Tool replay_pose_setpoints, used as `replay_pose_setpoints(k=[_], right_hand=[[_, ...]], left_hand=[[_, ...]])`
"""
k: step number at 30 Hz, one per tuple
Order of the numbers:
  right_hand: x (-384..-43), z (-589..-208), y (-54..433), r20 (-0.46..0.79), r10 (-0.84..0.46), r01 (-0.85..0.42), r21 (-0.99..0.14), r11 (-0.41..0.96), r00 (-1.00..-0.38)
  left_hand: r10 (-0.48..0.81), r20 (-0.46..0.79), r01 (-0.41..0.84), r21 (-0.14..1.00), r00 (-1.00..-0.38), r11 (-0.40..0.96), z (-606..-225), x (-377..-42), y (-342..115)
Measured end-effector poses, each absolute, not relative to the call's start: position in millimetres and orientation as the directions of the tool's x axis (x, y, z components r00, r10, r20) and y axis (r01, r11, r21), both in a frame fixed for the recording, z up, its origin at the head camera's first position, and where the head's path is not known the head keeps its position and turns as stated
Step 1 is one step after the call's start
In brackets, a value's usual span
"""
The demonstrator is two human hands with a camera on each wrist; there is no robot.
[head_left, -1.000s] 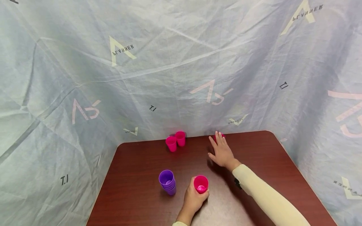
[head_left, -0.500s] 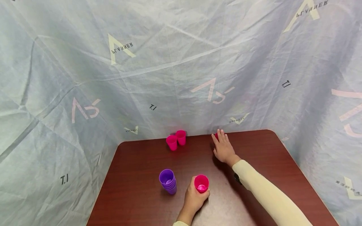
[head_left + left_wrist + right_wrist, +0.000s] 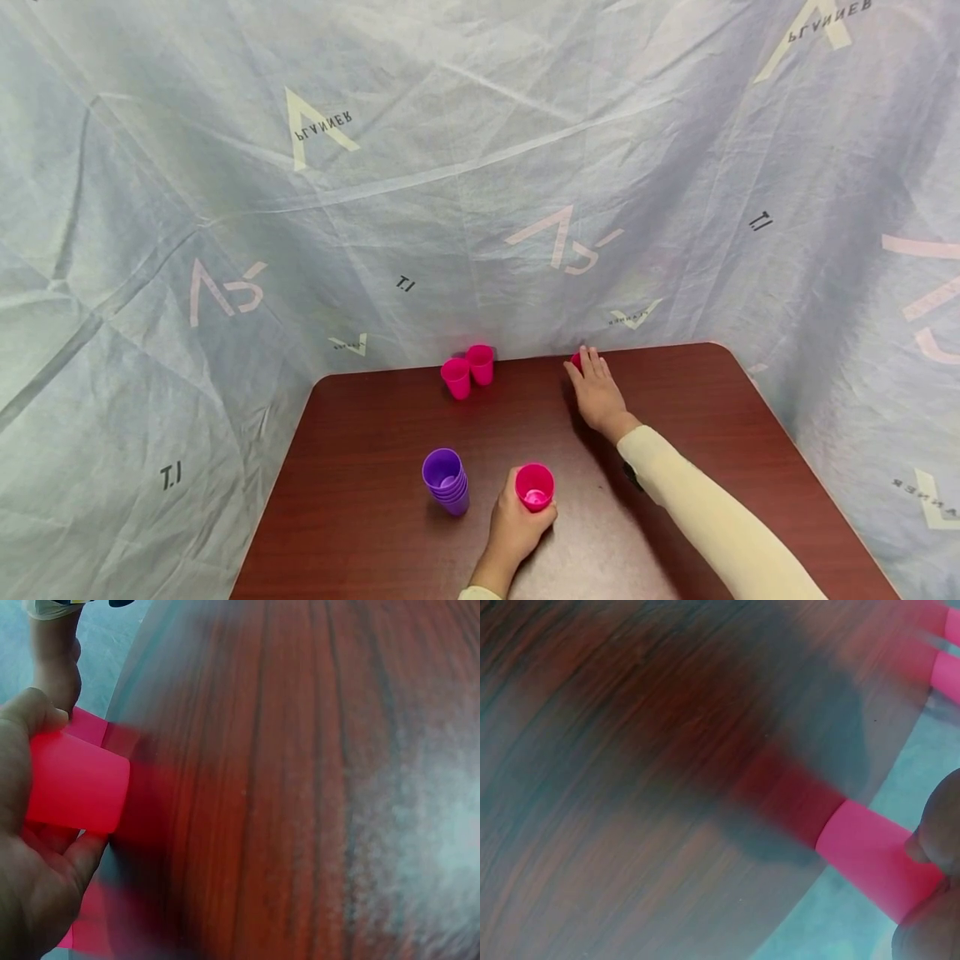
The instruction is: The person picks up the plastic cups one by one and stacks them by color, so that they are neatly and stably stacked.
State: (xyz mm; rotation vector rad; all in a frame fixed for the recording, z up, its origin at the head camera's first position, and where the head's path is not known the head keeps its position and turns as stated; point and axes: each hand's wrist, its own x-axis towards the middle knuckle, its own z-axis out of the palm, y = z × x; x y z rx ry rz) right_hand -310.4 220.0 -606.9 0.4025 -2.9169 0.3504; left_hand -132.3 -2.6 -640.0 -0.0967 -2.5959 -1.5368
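Note:
Near the front of the table, my left hand (image 3: 513, 525) grips an upright pink cup (image 3: 535, 483), fingers and thumb curled round its sides. The left wrist view shows that cup (image 3: 79, 784) close up in the hand. At the far edge my right hand (image 3: 598, 398) reaches another pink cup (image 3: 576, 361), mostly hidden behind the fingers. Seen from the right wrist, this cup (image 3: 874, 855) stands on the table with thumb and finger pinching its upper part.
A nested stack of purple cups (image 3: 448, 492) stands left of my left hand. Two more pink cups, one nearer (image 3: 456, 380) and one behind (image 3: 481, 367), stand side by side at the back edge. A grey printed cloth (image 3: 450, 208) hangs round the brown table (image 3: 360, 467).
My right hand has moved slightly right, and its spread fingers have closed in on the far pink cup. The left hand keeps its cup in place.

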Motion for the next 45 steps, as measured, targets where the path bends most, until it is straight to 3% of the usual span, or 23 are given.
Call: replay_pose_setpoints(k=[10, 23, 45], right_hand=[[-309.0, -602.4, 221.3, 0.313, -0.245, -0.313, -0.189, 0.931, -0.918], [-302.9, -587.8, 220.9, 0.314, -0.246, -0.299, -0.132, 0.945, -0.917], [-274.8, -588.4, 230.4, 0.342, -0.184, -0.303, -0.333, 0.893, -0.921]], left_hand=[[-0.009, 0.138, 0.116, 0.862, -0.990, 0.494, -638.3, -132.9, -3.6], [-0.008, 0.121, 0.101, 0.862, -0.993, 0.497, -639.4, -134.1, -5.0], [-0.001, 0.101, 0.087, 0.863, -0.995, 0.497, -639.5, -131.3, -2.8]])
